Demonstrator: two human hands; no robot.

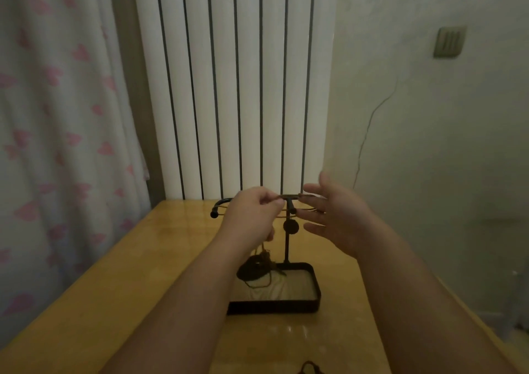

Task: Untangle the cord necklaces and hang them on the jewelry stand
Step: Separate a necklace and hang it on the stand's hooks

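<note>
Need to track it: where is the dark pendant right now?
Head view, centre: the dark pendant hangs on its cord below the left hand, at the tray's back left corner, left of the post.

The table (128, 273) is wood, yellow-brown, w/ a glossy top that shows reflections. On it, approx. in the middle, stands the jewelry stand (286, 254); its black rectangular tray base rests flat on the top. Tangled necklaces (253, 270) lie at the tray's back-left corner, partly over the rim. At the near side, well apart from the stand, lies a dark cord (310, 369), cut off by the frame.
</note>
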